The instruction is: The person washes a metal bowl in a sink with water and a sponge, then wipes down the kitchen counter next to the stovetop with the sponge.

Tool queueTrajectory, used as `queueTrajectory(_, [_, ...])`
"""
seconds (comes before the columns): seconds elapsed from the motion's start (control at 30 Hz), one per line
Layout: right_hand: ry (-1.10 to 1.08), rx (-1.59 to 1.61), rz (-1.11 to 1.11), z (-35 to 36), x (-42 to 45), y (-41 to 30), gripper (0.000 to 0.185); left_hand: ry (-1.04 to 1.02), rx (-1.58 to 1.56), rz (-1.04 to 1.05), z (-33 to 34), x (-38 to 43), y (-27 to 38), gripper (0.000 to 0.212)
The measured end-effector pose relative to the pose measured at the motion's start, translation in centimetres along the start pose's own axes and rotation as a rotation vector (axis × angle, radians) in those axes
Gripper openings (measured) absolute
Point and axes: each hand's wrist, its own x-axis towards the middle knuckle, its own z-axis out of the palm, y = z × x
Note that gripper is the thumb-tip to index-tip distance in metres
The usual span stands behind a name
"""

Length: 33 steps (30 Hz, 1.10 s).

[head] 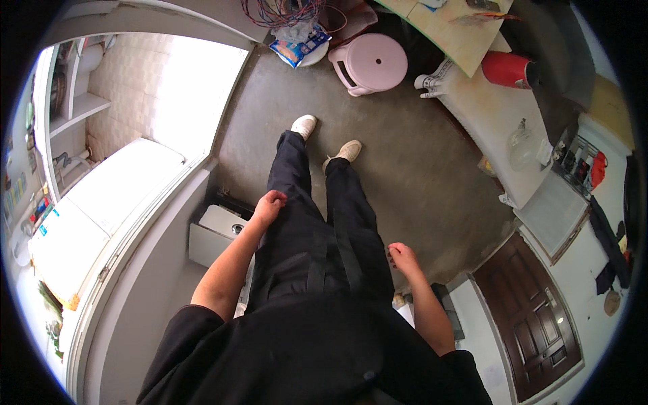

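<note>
My left hand (pixel 271 205) hangs in front of my left thigh, its fingers loosely curled, and I see nothing in it. Out beside my right hip is my right hand (pixel 402 256), partly curled with no object visible in it. Black trousers (pixel 324 243) cover my legs, and light shoes (pixel 349 151) stand on the grey floor (pixel 405 192). Near my left forearm is a white box-like appliance or bin (pixel 217 223) with a round metal button. A pink plastic stool (pixel 374 63) stands on the floor beyond my feet.
Beside the stool lie a blue food packet (pixel 298 48) and tangled wires (pixel 283 12). A table with a pale cover (pixel 496 121) is at right, holding a red cylinder (pixel 506 70). A brown door (pixel 526 314) is at lower right; a bright doorway with a white appliance (pixel 111 187) is at left.
</note>
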Motion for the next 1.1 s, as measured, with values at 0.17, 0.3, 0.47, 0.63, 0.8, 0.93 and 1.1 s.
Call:
queueTrajectory(0.17, [-0.002, 0.176, 0.042, -1.6, -1.4, -1.7, 0.025, -0.025, -0.054, -0.030, -1.1, -0.7, 2.3, 0.021])
queueTrajectory(0.3, [0.006, 0.281, 0.048, -2.9, -2.9, -2.9, 0.024, -0.056, -0.147, -0.082, -2.5, -1.3, 3.3, 0.022])
queueTrajectory(0.47, [0.004, 0.367, 0.005, -3.8, -3.9, -3.5, 0.024, -0.040, -0.102, -0.081, -3.9, -2.1, 4.0, 0.022])
queueTrajectory(0.63, [0.003, 0.498, -0.033, -4.6, -4.5, -4.4, 0.022, -0.012, -0.194, -0.050, -5.6, -0.8, 1.5, 0.023])
queueTrajectory(0.8, [0.067, 0.418, -0.045, -5.7, -5.5, -5.8, 0.022, 0.035, -0.173, -0.068, -5.9, -1.1, 1.2, 0.025])
queueTrajectory(0.93, [0.120, 0.287, -0.038, -7.2, -6.5, -7.8, 0.023, 0.070, -0.230, -0.110, -5.4, -2.2, 0.7, 0.028])
queueTrajectory(1.1, [0.066, 0.275, -0.071, -9.9, -5.8, -8.7, 0.023, 0.126, -0.225, -0.143, -4.0, -3.7, -0.8, 0.025])
